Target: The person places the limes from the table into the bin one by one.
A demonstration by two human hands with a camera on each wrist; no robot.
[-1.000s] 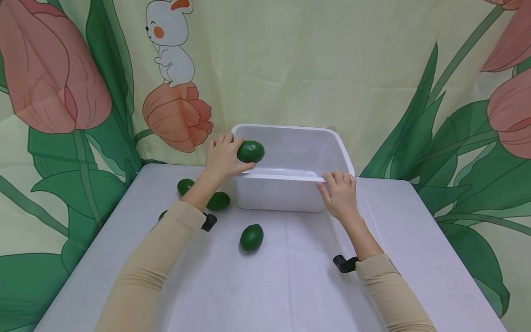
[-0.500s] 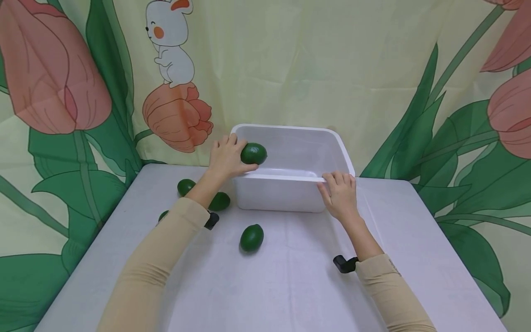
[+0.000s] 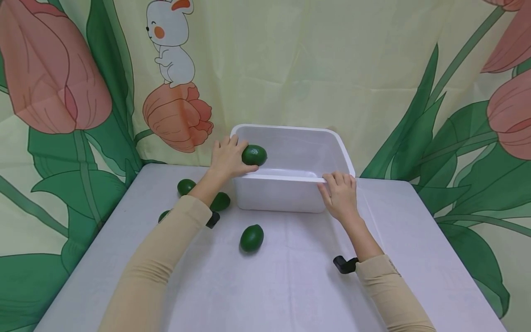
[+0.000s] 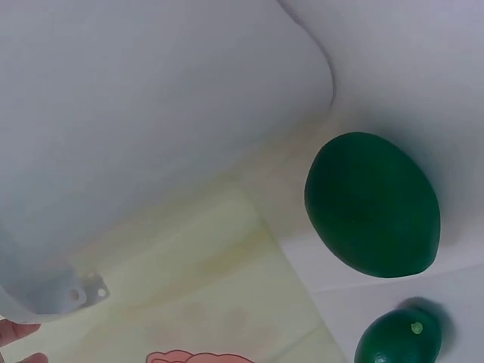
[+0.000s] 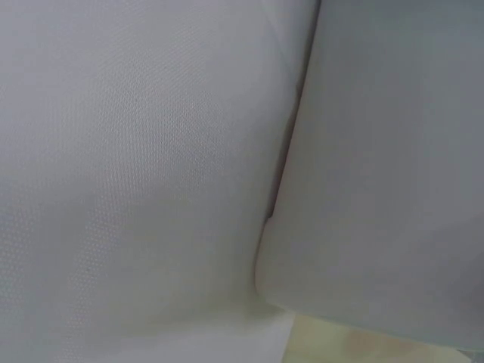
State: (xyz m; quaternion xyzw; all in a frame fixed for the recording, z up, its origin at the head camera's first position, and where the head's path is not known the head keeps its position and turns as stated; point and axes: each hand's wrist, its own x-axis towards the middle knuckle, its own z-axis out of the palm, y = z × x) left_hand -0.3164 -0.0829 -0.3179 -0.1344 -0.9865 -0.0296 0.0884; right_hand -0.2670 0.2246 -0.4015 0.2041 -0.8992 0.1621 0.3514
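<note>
My left hand (image 3: pixel 227 157) grips a dark green avocado (image 3: pixel 254 155) over the left end of a white plastic bin (image 3: pixel 282 196). Its thumb lies in front of the fruit, near the bin's front rim. The right hand (image 3: pixel 341 196) holds that rim at the front right corner, fingers over the edge and thumb outside. Only fingertips (image 4: pixel 17 331) of the left hand show in its wrist view, and the held avocado is out of sight there. More avocados lie on the table: one (image 3: pixel 251 238) in front of the bin, another (image 3: pixel 220 201) beside its left wall.
Farther left are an avocado (image 3: pixel 186 186) and one more (image 3: pixel 163 215) mostly hidden by the left sleeve. A white cloth covers the table (image 3: pixel 290 281). Directly behind the bin hangs a printed curtain (image 3: pixel 290 69). The right wrist view shows the bin's outer wall (image 5: pixel 378 174) close up.
My left hand has moved slightly right with the avocado, which now sits a little lower over the bin. The right hand has stayed on the rim.
</note>
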